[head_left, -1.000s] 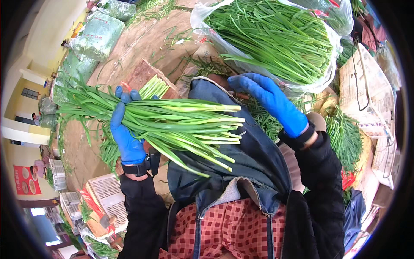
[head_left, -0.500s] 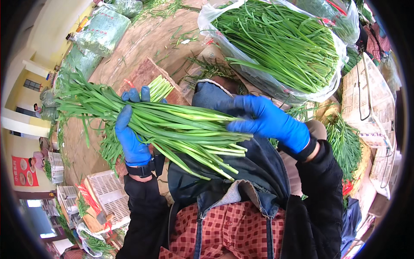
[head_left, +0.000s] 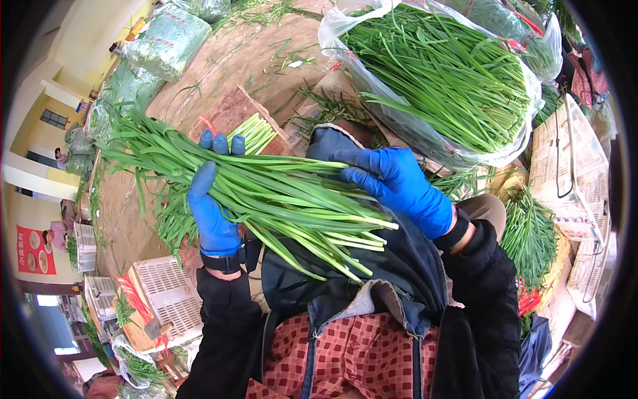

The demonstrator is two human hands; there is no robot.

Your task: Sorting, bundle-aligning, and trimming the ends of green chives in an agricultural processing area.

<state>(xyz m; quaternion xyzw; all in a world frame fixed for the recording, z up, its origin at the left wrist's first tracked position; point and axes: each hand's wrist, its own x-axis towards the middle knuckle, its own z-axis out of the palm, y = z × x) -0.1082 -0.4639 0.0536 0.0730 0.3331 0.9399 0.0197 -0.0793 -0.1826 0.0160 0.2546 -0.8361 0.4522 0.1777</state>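
Note:
A loose bunch of garlic chives [head_left: 292, 203] lies across my lap, leaves to the left and pale cut ends to the right. My left hand [head_left: 216, 219], in a blue glove, is wrapped round its middle from below, fingertips showing over the far side. At the far edge of the bunch, near the cut ends, my blue-gloved right hand [head_left: 409, 193] pinches a chive stalk [head_left: 325, 165] between thumb and fingers. Just beyond my left fingertips, another bundle of pale chive stems [head_left: 256, 135] rests on a reddish-brown board [head_left: 229, 110].
A clear plastic bag [head_left: 425, 146] packed with chives stands at the far right. Beside my right arm lie more chives [head_left: 528, 243] and white plastic crates [head_left: 565, 166]. At left are another white crate [head_left: 166, 292], red strips [head_left: 135, 299] and wrapped green bales [head_left: 169, 43].
My right hand has gone from blurred, parted fingers to a pinch on a stalk at the far edge. My left hand keeps its hold; the whole view has shifted slightly.

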